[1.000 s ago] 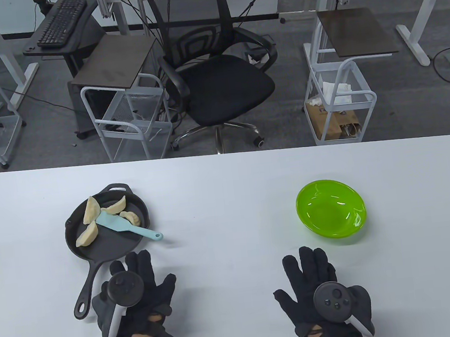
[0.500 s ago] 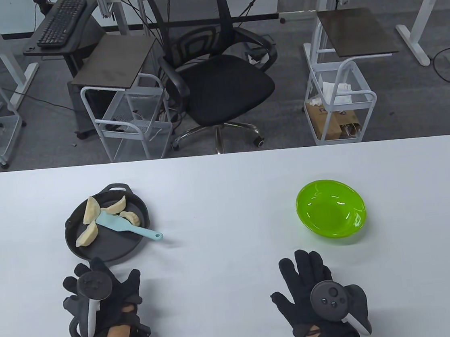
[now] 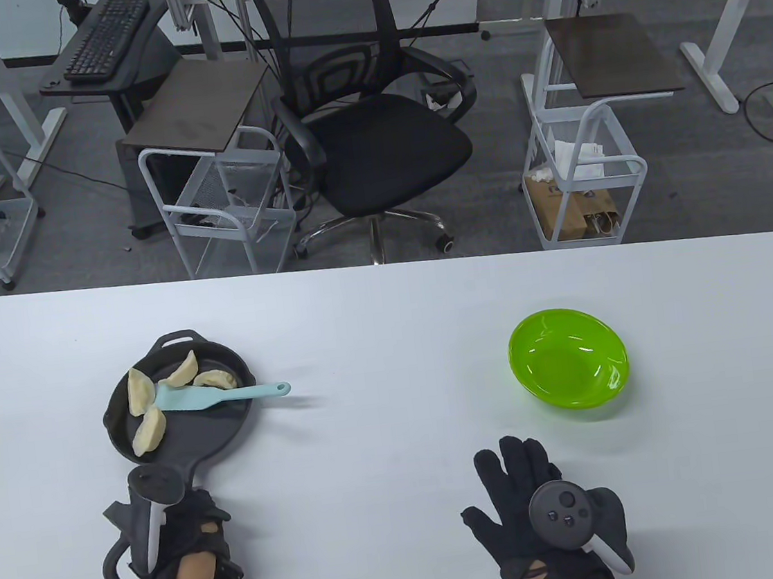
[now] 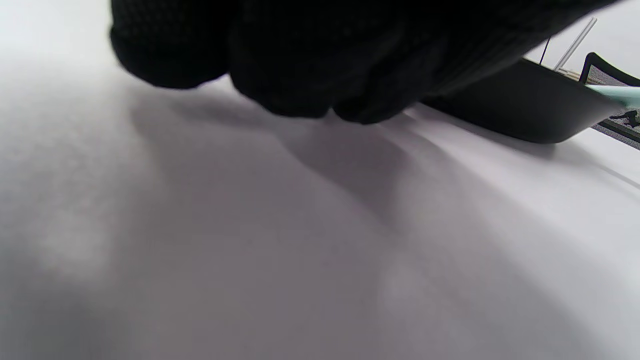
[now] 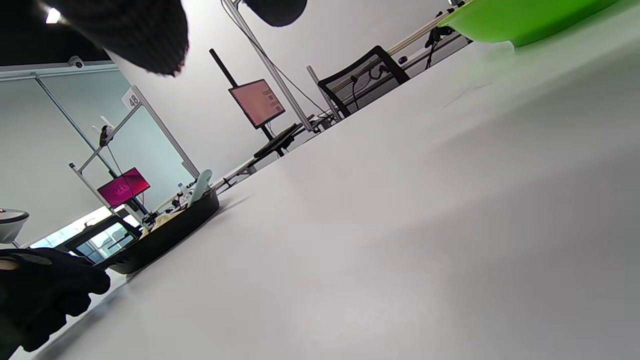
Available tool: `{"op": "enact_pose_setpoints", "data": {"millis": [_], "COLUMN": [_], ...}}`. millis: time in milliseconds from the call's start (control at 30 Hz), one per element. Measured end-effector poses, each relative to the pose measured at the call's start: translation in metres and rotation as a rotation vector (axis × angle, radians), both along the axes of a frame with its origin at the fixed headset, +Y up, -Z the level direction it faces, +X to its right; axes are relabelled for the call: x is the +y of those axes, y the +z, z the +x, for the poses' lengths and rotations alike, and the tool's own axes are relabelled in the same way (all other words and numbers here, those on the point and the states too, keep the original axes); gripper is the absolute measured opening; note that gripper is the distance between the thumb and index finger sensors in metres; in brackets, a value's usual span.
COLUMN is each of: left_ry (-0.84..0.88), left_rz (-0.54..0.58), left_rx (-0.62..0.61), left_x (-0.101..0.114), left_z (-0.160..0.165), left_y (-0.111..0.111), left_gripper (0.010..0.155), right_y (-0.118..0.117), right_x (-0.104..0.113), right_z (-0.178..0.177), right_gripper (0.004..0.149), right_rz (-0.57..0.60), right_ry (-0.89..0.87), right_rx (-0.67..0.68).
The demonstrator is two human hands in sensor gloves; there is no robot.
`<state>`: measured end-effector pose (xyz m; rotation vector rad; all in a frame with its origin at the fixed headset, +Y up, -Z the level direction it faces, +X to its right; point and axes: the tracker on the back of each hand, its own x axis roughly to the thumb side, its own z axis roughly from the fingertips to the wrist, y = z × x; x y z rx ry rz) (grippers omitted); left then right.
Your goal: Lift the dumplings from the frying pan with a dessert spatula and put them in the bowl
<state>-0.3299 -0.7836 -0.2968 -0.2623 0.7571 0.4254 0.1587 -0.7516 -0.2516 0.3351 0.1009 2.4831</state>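
Note:
A black frying pan (image 3: 201, 432) sits at the table's left and holds several pale dumplings (image 3: 139, 391). A light blue dessert spatula (image 3: 193, 398) lies among them, its handle sticking out over the pan's right rim. My left hand (image 3: 185, 514) grips the pan's handle, with its fingers (image 4: 300, 65) curled round it. The handle itself is hidden under the glove. My right hand (image 3: 520, 483) lies flat and open on the table, just in front of the empty green bowl (image 3: 569, 366). The right wrist view shows the pan (image 5: 170, 232), the spatula handle (image 5: 200, 187) and the bowl (image 5: 520, 17).
The white table (image 3: 377, 332) stretches bare between pan and bowl. Beyond its far edge stand a black office chair (image 3: 375, 130) and wire carts (image 3: 224, 210).
My left hand moved left and back and took hold of the pan's handle. The pan turned and the spatula handle now points right. My right hand slid back slightly.

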Motion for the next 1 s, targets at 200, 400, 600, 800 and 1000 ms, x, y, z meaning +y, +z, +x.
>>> {"op": "enact_pose_setpoints", "data": {"millis": [200,400,600,800,1000], "left_ry": [0.066,0.084,0.074,0.082,0.115], "left_rz": [0.018,0.032,0.044,0.084,0.121], "left_rx": [0.020,0.022,0.020,0.016,0.008], "left_x": [-0.0023,-0.0048,-0.0051,-0.0024,0.0015], "left_z": [-0.0031,-0.0033,-0.0018,0.0015,0.0064], "left_y": [0.0030,0.0027,0.0038,0.0067,0.0087], "left_gripper": [0.054,0.052,0.052,0.052,0.052], "right_y": [-0.0005,-0.0011,-0.0018,-0.0023,-0.0028], "right_x": [-0.0006,-0.0032,-0.0046,-0.0054,-0.0058], "right_z": [0.0001,-0.0002,-0.0001,0.0010,0.0024], "right_gripper": [0.074,0.074,0.074,0.074,0.074], "right_rz": [-0.018,-0.052,-0.081,-0.088,-0.099], "right_ry": [-0.006,-0.017,-0.023,-0.034,-0.036], "right_rx": [0.002,0.005,0.008,0.003,0.000]}}
